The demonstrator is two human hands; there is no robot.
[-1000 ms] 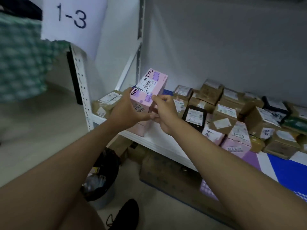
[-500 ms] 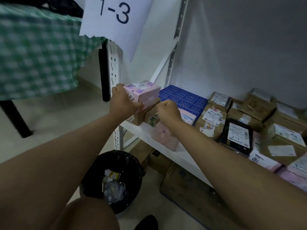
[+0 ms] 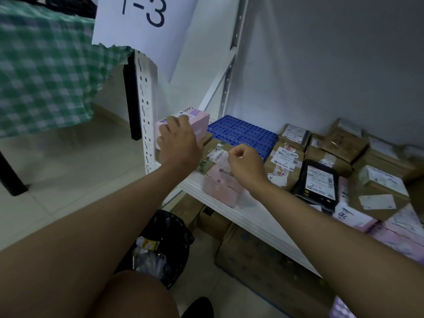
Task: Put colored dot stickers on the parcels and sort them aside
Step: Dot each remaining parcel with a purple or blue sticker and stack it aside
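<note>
Left hand [image 3: 177, 143] curled over the top of a pink cardboard box with a white label [image 3: 197, 120], gripping it at the far left end of the white metal shelf [image 3: 241, 212]. Box resting on a brown cardboard parcel [image 3: 214, 154] under it, right against the white shelf post with holes [image 3: 146, 125]. Looks set aside already, so probably one more parcel sorted. No dot sticker plain to see on it; too blurry to tell.

Right hand [image 3: 244, 165] close beside the left grip, fingers balled up. Cannot tell if something tiny, like a sticker, sits between the fingertips. Just under that fist, a second pink box [image 3: 221, 187] near the front lip of the shelf.

Farther right of the grip, lots of work left: many brown taped parcels [image 3: 378, 187], a black flat parcel with a white label [image 3: 317, 182], more pink ones, all packed close.

Behind the grip, a blue plastic grid mat [image 3: 243, 133] with open room for more boxes. Tight on the left, with the post touching the box. Careful at the front lip: a black bin with a bag [image 3: 165, 246] on the floor right below.
</note>
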